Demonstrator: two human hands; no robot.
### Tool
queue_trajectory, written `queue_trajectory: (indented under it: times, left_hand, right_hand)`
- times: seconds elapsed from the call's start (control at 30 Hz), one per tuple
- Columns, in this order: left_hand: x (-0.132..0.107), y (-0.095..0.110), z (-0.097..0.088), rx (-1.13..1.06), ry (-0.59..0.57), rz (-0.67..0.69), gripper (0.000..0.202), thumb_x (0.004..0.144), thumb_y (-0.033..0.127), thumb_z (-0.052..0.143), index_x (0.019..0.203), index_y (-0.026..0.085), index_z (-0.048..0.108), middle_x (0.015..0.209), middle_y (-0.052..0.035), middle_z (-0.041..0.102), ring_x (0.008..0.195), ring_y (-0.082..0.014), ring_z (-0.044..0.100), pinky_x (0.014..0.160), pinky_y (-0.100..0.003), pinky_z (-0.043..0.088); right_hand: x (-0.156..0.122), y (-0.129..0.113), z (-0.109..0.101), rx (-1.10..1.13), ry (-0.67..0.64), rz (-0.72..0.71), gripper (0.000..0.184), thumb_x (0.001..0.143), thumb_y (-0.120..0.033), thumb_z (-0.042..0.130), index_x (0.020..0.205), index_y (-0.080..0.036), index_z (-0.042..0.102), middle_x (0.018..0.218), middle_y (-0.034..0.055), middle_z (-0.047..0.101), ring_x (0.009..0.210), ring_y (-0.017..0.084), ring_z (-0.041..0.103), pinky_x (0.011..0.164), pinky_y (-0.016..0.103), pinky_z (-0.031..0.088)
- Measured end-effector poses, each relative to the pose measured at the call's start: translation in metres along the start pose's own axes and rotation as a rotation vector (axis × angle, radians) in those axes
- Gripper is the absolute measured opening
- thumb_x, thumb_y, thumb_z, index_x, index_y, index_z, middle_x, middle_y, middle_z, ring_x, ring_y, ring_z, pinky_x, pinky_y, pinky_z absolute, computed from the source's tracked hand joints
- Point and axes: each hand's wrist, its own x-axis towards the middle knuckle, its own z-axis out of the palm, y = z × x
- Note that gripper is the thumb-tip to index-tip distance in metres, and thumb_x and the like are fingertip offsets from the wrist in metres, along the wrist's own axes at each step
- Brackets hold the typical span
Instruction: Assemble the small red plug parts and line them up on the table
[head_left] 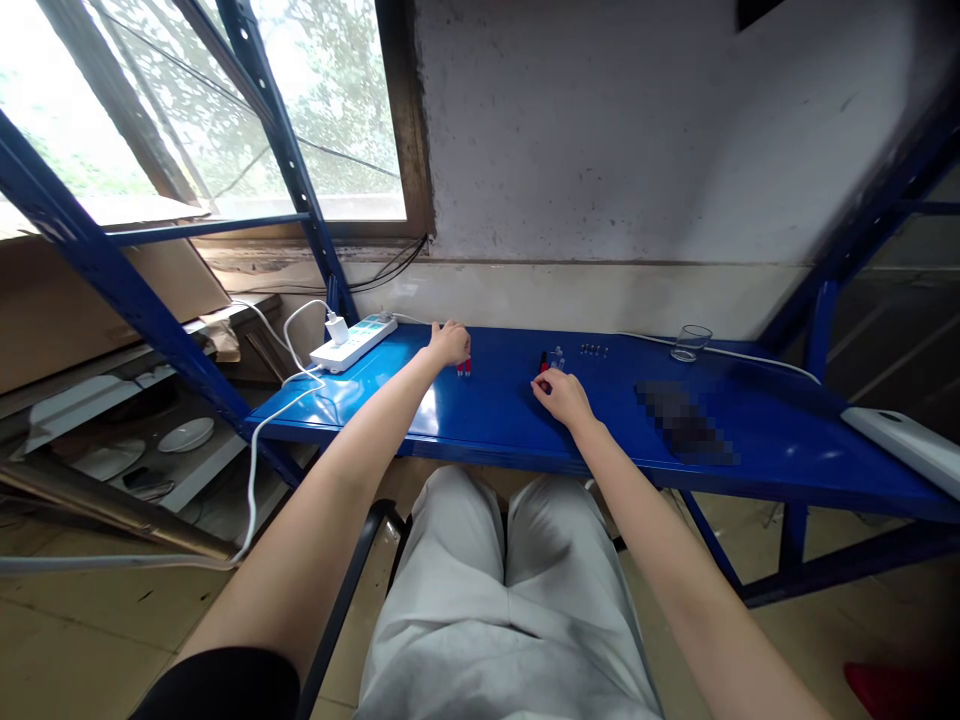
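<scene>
On the blue tabletop [502, 400], my left hand [448, 343] reaches toward the back with its fingers curled down. Just below those fingertips stand small red pieces [464, 369] with pale lower ends; whether the fingers grip one is hidden. My right hand [564, 396] rests low over the table, thumb and forefinger pinched together. What lies in that pinch, if anything, is too small to name. Right behind it is a small red and black piece [544, 362], beside a cluster of small clear pieces [558, 357]. Farther right, several tiny pieces [594, 350] form a row.
A white power strip [354, 343] with a plugged-in charger [337, 328] and cables lies at the left. A clear glass dish [690, 343] stands at the back right, near a blurred dark object [686, 422]. A white device [904, 445] sits at the right end. Blue posts [281, 130] frame the table.
</scene>
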Motion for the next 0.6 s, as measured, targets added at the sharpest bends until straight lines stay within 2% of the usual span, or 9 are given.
queue_trajectory:
  times: [0.5, 0.6]
  left_hand:
    - [-0.0002, -0.0006, -0.0024, -0.02, -0.001, -0.021, 0.011, 0.068, 0.027, 0.065, 0.072, 0.016, 0.065, 0.1, -0.01, 0.06, 0.104, -0.03, 0.044, 0.091, -0.048, 0.027]
    - [-0.0022, 0.002, -0.0066, -0.027, 0.068, -0.016, 0.014, 0.072, 0.029, 0.061, 0.078, 0.017, 0.065, 0.1, -0.0102, 0.059, 0.103, -0.0297, 0.045, 0.09, -0.048, 0.028]
  right_hand:
    - [-0.0016, -0.0021, -0.0028, 0.028, 0.023, 0.003, 0.025, 0.085, -0.033, 0.041, 0.077, -0.019, 0.06, 0.075, 0.0053, 0.061, 0.065, 0.016, 0.055, 0.064, 0.029, 0.036]
    - [-0.0027, -0.004, -0.0054, 0.046, 0.059, -0.001, 0.028, 0.085, -0.034, 0.04, 0.075, -0.019, 0.06, 0.073, 0.0059, 0.06, 0.064, 0.017, 0.054, 0.063, 0.029, 0.036]
